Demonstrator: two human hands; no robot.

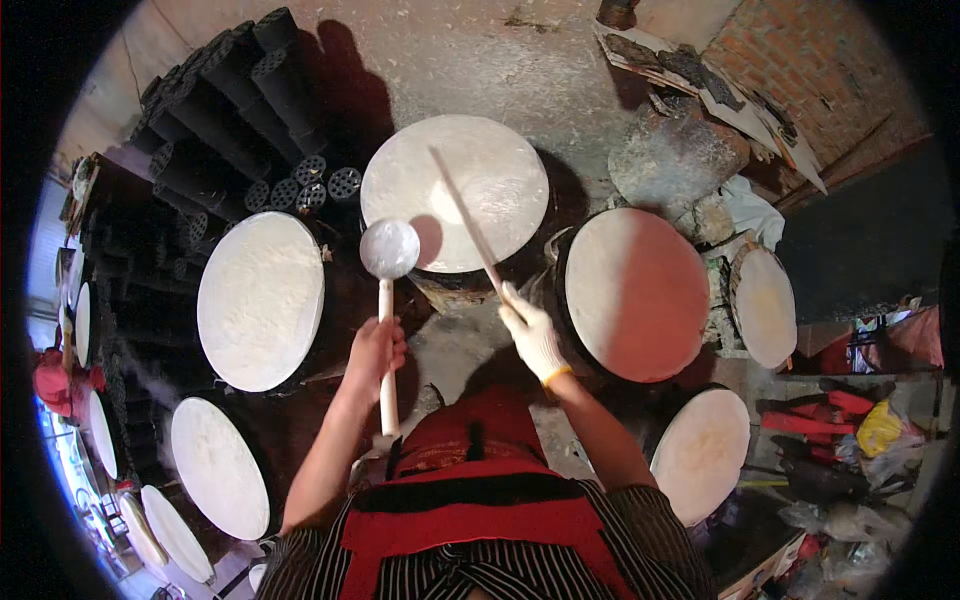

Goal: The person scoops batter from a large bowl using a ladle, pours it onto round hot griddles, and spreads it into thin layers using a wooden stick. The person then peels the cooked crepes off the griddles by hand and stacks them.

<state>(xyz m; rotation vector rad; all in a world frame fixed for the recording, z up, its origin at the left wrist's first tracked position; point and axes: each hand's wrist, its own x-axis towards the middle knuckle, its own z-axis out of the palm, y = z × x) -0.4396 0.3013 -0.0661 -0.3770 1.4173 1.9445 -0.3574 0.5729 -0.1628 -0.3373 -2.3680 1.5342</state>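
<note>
In my bare left hand [375,356] is the pale handle of a ladle [390,249]. Its round bowl, whitish on the side I see, is raised near the front left edge of a large round griddle [495,165]. A thin white layer, likely batter, covers the griddle, with a brighter patch at its middle. My right hand [532,330], in a white knit glove with a yellow cuff, grips a thin wooden stick [469,217]. The stick reaches forward across the griddle; whether its tip touches the layer I cannot tell.
White-topped round griddles stand left [260,300] and right [600,300], with several more around me. Stacked black coal briquettes [232,97] fill the back left. A rough rounded container [667,157] and boards [701,82] lie back right. Bags [885,435] lie far right.
</note>
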